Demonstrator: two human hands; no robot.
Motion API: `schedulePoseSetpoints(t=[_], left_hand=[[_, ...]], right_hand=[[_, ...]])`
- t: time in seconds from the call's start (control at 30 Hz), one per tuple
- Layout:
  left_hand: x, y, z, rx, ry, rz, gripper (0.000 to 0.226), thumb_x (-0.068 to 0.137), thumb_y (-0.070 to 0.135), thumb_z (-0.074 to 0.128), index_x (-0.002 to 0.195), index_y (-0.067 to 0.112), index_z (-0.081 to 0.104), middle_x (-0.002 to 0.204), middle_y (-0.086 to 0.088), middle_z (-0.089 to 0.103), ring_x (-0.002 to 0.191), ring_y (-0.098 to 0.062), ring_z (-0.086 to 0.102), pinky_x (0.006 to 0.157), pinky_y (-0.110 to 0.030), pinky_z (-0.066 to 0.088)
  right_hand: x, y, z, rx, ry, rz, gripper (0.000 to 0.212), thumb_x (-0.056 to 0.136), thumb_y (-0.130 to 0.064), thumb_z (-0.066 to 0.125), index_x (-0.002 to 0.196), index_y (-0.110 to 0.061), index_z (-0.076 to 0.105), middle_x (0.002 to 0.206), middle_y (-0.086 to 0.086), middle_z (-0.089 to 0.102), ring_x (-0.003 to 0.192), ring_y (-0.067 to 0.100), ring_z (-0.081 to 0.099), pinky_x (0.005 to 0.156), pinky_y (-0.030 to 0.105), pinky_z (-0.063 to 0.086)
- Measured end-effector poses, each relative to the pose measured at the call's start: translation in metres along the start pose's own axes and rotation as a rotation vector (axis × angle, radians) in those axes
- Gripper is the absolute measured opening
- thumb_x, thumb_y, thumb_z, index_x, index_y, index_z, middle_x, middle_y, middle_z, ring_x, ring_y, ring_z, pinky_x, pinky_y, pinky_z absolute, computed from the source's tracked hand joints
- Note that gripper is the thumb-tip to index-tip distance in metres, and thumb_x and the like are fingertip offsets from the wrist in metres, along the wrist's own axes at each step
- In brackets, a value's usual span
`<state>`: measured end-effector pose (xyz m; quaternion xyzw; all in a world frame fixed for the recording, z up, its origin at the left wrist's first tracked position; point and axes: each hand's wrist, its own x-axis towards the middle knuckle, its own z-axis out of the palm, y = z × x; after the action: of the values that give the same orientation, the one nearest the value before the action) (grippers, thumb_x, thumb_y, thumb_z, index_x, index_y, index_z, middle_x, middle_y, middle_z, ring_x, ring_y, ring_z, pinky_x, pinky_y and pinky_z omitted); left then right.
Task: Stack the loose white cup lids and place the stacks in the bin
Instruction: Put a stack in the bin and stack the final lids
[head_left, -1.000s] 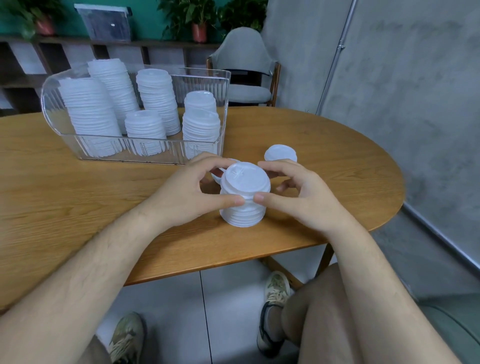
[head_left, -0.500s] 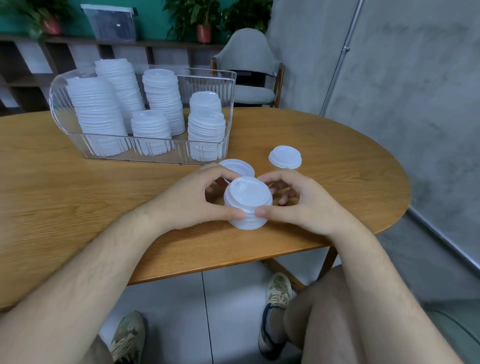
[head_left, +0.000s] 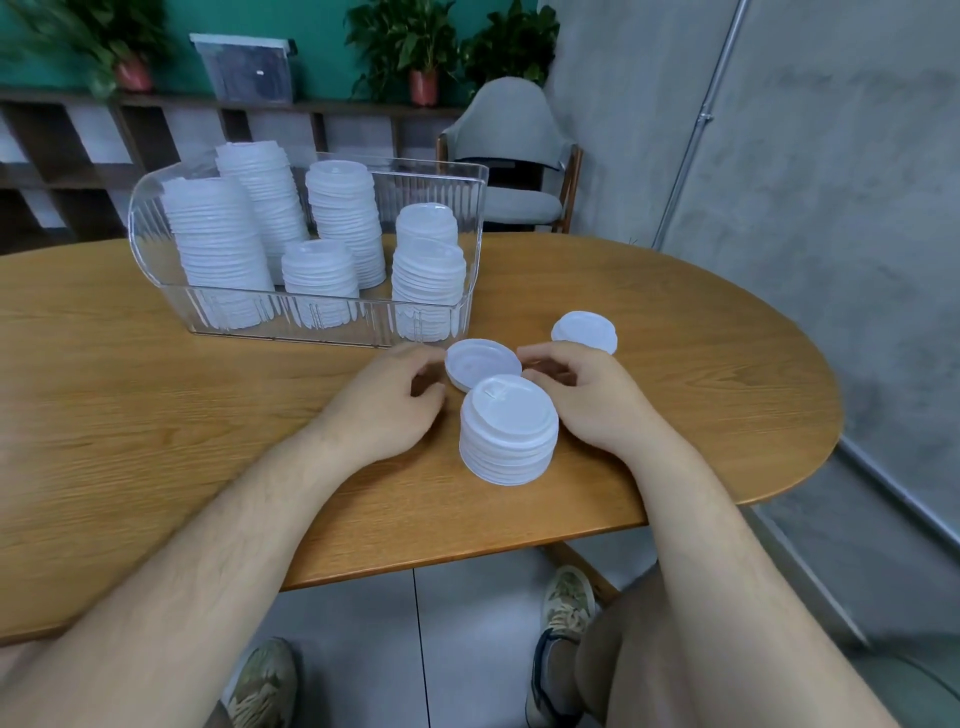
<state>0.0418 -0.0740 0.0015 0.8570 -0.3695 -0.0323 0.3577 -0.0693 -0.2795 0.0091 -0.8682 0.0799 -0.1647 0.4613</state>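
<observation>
A short stack of white lids (head_left: 508, 434) stands on the table near its front edge, with neither hand on it. Just behind it lies a single loose lid (head_left: 480, 359), flat on the wood. My left hand (head_left: 387, 410) sits to the left of both, fingers loosely curled, its fingertips right at the loose lid's left rim. My right hand (head_left: 579, 402) is on the other side, fingertips at that lid's right rim. A second loose lid (head_left: 584, 331) lies further right. The clear bin (head_left: 332, 325) behind holds several lid stacks.
The oval wooden table (head_left: 156, 415) has its edge close in front of the stack. A grey chair (head_left: 517, 156) stands beyond the bin. A shelf with potted plants runs along the back wall, and a grey wall is at the right.
Both hands set the stack down, let go of it and moved back a little to either side of the single loose lid behind it.
</observation>
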Motion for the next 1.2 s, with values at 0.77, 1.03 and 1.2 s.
schedulePoseSetpoints(t=[0.77, 1.03, 1.2], left_hand=[[-0.001, 0.037, -0.012, -0.474, 0.279, 0.1, 0.052, 0.089, 0.015, 0.075, 0.137, 0.027, 0.06, 0.123, 0.006, 0.056, 0.116, -0.004, 0.059, 0.092, -0.025, 0.051], [-0.006, 0.046, -0.018, -0.333, 0.26, 0.176, 0.075, 0.08, 0.027, 0.083, 0.146, 0.03, 0.048, 0.119, 0.02, 0.047, 0.106, 0.0, 0.055, 0.087, -0.014, 0.046], [-0.014, 0.046, -0.022, -0.196, 0.211, 0.195, 0.065, 0.073, 0.059, 0.072, 0.132, 0.034, 0.062, 0.114, 0.015, 0.054, 0.107, -0.004, 0.056, 0.082, -0.009, 0.041]], right_hand=[[0.005, -0.018, -0.002, 0.359, 0.331, -0.219, 0.018, 0.1, -0.013, 0.062, 0.116, -0.016, 0.07, 0.091, 0.001, 0.075, 0.083, 0.017, 0.071, 0.072, 0.027, 0.056], [-0.008, -0.022, -0.004, 0.367, 0.273, -0.275, 0.028, 0.101, -0.011, 0.06, 0.127, -0.015, 0.068, 0.082, 0.003, 0.068, 0.073, 0.011, 0.063, 0.069, 0.024, 0.052], [-0.022, -0.019, -0.011, 0.279, 0.23, -0.294, 0.027, 0.091, -0.028, 0.07, 0.118, -0.027, 0.071, 0.096, -0.005, 0.067, 0.091, 0.018, 0.062, 0.079, 0.038, 0.052]])
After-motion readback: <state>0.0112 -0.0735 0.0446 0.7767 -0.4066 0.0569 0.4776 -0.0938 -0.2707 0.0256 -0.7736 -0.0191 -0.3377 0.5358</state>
